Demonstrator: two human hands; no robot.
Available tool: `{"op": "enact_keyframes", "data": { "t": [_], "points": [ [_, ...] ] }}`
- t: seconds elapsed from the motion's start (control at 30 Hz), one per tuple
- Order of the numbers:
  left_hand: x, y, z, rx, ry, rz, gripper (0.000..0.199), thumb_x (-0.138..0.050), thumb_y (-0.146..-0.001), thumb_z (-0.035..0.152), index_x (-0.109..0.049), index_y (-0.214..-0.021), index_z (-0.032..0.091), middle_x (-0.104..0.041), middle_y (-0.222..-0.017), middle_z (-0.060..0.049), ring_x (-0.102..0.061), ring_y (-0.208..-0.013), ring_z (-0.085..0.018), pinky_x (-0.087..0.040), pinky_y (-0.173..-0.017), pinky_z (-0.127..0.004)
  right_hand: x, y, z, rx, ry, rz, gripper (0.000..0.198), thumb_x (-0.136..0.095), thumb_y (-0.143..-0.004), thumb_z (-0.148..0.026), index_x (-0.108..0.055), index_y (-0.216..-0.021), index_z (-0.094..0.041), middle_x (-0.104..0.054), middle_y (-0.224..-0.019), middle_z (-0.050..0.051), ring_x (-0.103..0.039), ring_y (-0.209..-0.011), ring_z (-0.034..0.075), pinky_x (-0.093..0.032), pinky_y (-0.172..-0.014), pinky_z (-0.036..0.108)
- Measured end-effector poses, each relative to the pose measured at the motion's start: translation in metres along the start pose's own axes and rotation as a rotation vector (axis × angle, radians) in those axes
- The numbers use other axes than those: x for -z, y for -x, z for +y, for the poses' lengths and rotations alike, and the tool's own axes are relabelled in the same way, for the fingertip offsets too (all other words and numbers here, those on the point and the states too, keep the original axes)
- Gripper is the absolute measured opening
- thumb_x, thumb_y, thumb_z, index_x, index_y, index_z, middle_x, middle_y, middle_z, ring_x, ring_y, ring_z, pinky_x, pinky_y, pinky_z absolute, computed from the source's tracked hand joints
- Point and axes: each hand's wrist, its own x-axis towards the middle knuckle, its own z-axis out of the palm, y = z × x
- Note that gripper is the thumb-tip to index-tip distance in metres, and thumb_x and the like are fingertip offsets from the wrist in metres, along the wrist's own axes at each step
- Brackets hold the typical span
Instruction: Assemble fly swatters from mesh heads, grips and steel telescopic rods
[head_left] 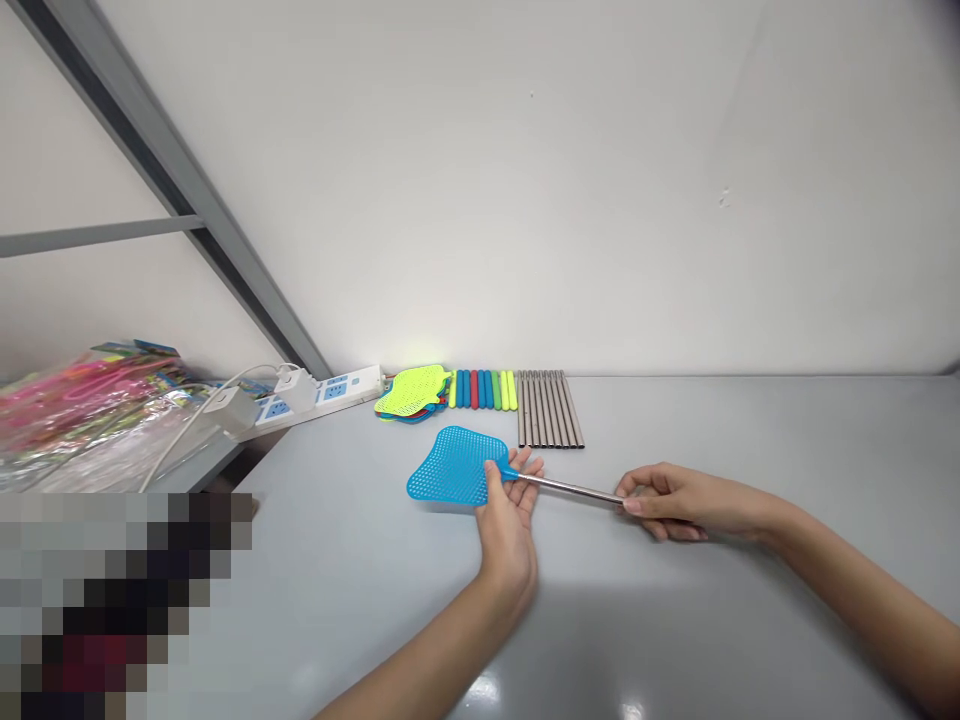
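Observation:
My left hand (510,505) grips a blue fly swatter head (456,465) near its neck, the thumb on top and the fingers underneath. A thin metal rod (574,489) runs from that neck toward the right. My right hand (664,502) pinches the rod's far end between thumb and fingers. Both pieces are held just above the grey table. Behind my hands lie a stack of swatter heads (414,388) with a yellow one on top, a row of coloured handle grips (484,390) and a row of metal tubes (549,410).
A white power strip (349,388) with plugs and a cable stands at the table's back left. Plastic-wrapped colourful packs (90,410) lie on a surface farther left. A metal frame post (202,180) rises by the white wall (570,200). The grey table (787,440) extends right.

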Motion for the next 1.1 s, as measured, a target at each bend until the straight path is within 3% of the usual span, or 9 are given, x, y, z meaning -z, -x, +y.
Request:
{"op": "enact_keyframes", "data": {
  "t": [0.13, 0.37, 0.57, 0.67, 0.77, 0.87, 1.0, 1.1],
  "points": [
    [0.0, -0.002, 0.003, -0.028, -0.023, 0.017, 0.027, -0.037, -0.086, 0.031, -0.053, -0.094, 0.011, -0.06, -0.104, -0.014, -0.062, -0.085, -0.018, -0.046, -0.084, -0.032, 0.01, 0.004, 0.001, 0.011, 0.172, 0.085, 0.033, -0.051, -0.074, -0.049, -0.054, -0.08, -0.017, -0.051, -0.065, 0.0, -0.042, -0.045, 0.006, -0.03, -0.041, 0.018],
    [-0.006, -0.011, 0.023, -0.137, 0.042, 0.042, 0.031, -0.031, -0.088, 0.029, -0.054, -0.086, 0.009, -0.06, -0.104, -0.016, -0.061, -0.087, -0.017, -0.045, -0.085, -0.029, 0.028, 0.013, 0.003, 0.025, 0.27, 0.222, 0.029, -0.056, -0.071, -0.046, -0.057, -0.075, -0.017, -0.049, -0.066, 0.0, -0.045, -0.058, 0.011, -0.038, -0.055, 0.021],
    [-0.002, -0.013, 0.016, -0.126, 0.005, 0.039, 0.029, -0.03, -0.088, 0.026, -0.053, -0.091, 0.008, -0.06, -0.102, -0.017, -0.062, -0.086, -0.017, -0.044, -0.086, -0.031, 0.029, 0.01, 0.008, 0.154, 0.393, 0.324, 0.032, -0.045, -0.079, -0.041, -0.049, -0.059, -0.017, -0.041, -0.058, -0.002, -0.036, -0.054, 0.01, -0.029, -0.051, 0.023],
    [0.001, -0.01, 0.01, -0.141, 0.007, 0.048, 0.028, -0.03, -0.089, 0.026, -0.052, -0.094, 0.01, -0.06, -0.103, -0.015, -0.061, -0.087, -0.017, -0.044, -0.087, -0.031, 0.026, 0.007, 0.01, 0.153, 0.432, 0.344, 0.033, -0.041, -0.081, -0.039, -0.048, -0.059, -0.016, -0.04, -0.057, -0.002, -0.032, -0.051, 0.009, -0.025, -0.05, 0.023],
    [0.003, -0.007, 0.007, -0.182, 0.019, 0.016, 0.03, -0.03, -0.089, 0.028, -0.052, -0.097, 0.01, -0.06, -0.104, -0.014, -0.06, -0.091, -0.017, -0.043, -0.088, -0.03, 0.022, 0.004, 0.012, 0.122, 0.416, 0.307, 0.033, -0.039, -0.081, -0.04, -0.05, -0.061, -0.015, -0.037, -0.053, -0.003, -0.03, -0.049, 0.009, -0.023, -0.048, 0.023],
    [0.003, -0.004, 0.005, -0.202, 0.025, -0.02, 0.031, -0.031, -0.089, 0.029, -0.052, -0.099, 0.01, -0.06, -0.105, -0.014, -0.059, -0.092, -0.017, -0.043, -0.089, -0.03, 0.016, 0.003, 0.013, 0.084, 0.305, 0.187, 0.036, -0.04, -0.08, -0.043, -0.048, -0.058, -0.015, -0.029, -0.048, -0.005, -0.023, -0.045, 0.007, -0.02, -0.045, 0.021],
    [0.004, 0.0, -0.001, -0.151, 0.002, -0.037, 0.031, -0.033, -0.088, 0.03, -0.053, -0.097, 0.009, -0.062, -0.1, -0.014, -0.06, -0.09, -0.018, -0.044, -0.087, -0.031, 0.012, 0.008, 0.014, -0.056, 0.079, 0.022, 0.037, -0.039, -0.08, -0.046, -0.043, -0.058, -0.016, -0.022, -0.046, -0.007, -0.015, -0.04, 0.005, -0.012, -0.039, 0.02],
    [0.004, 0.001, -0.002, -0.132, -0.002, -0.056, 0.03, -0.035, -0.087, 0.031, -0.054, -0.097, 0.01, -0.062, -0.1, -0.014, -0.06, -0.09, -0.018, -0.045, -0.087, -0.032, 0.012, 0.012, 0.013, -0.103, -0.024, -0.03, 0.035, -0.039, -0.081, -0.045, -0.046, -0.062, -0.016, -0.021, -0.046, -0.008, -0.011, -0.039, 0.005, -0.009, -0.038, 0.021]
  ]
}}
